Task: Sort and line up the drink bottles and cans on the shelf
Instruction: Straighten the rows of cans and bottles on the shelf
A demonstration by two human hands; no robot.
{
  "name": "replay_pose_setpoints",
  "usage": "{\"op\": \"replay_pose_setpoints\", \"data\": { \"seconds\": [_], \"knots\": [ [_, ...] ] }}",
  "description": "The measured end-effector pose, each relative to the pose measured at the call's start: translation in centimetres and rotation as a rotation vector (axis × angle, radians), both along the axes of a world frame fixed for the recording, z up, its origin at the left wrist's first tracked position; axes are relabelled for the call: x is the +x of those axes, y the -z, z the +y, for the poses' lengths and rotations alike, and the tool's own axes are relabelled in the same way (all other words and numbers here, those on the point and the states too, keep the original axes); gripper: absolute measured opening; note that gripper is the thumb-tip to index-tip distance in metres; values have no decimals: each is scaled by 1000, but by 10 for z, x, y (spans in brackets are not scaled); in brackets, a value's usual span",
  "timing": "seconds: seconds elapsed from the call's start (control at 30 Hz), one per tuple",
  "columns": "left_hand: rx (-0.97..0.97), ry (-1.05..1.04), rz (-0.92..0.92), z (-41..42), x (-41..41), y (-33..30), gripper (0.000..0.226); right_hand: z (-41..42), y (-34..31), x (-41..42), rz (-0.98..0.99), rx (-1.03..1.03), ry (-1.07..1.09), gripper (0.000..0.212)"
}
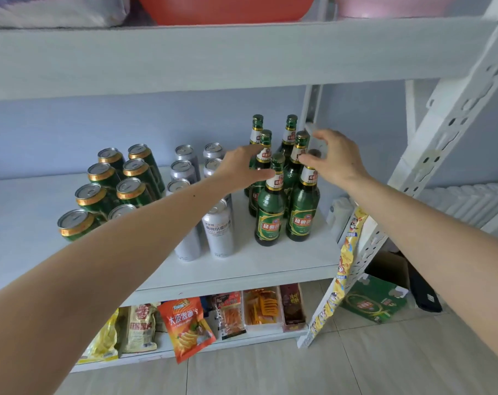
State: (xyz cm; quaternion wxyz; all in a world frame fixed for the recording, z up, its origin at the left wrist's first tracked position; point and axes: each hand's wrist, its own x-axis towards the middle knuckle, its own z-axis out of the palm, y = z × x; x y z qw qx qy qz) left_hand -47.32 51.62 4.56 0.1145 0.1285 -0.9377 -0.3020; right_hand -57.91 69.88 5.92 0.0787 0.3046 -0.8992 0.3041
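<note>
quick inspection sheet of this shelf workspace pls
surface: white shelf, middle tier.
job's things: green cans in two rows at left; silver cans in two rows mid-shelf; six green bottles in two rows at right, all upright.
clutter: snack bags on the tier below.
grippers: left hand open beside the bottle necks; right hand at the front right bottle's cap, grip unclear.
cables: nothing seen.
surroundings: red basin on the top tier; green carton on the floor.
</note>
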Motion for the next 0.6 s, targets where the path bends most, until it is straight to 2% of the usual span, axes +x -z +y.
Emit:
{"op": "replay_pose_setpoints", "data": {
  "seconds": [0.1, 0.27, 0.37, 0.6],
  "knots": [
    [38, 25, 25, 8, -11, 9, 53, 3, 10, -12, -86, 13, 10, 56],
    [120, -26, 73, 24, -23, 23, 35, 8, 19, -24, -153, 17, -46, 29],
    [169, -96, 104, 33, -28, 27, 25, 10, 21, -27, -177, 28, -103, 29],
    [128, -169, 47, 42, -30, 25, 29, 13, 21, -30, -95, 92, -197, 32]
  ]
}}
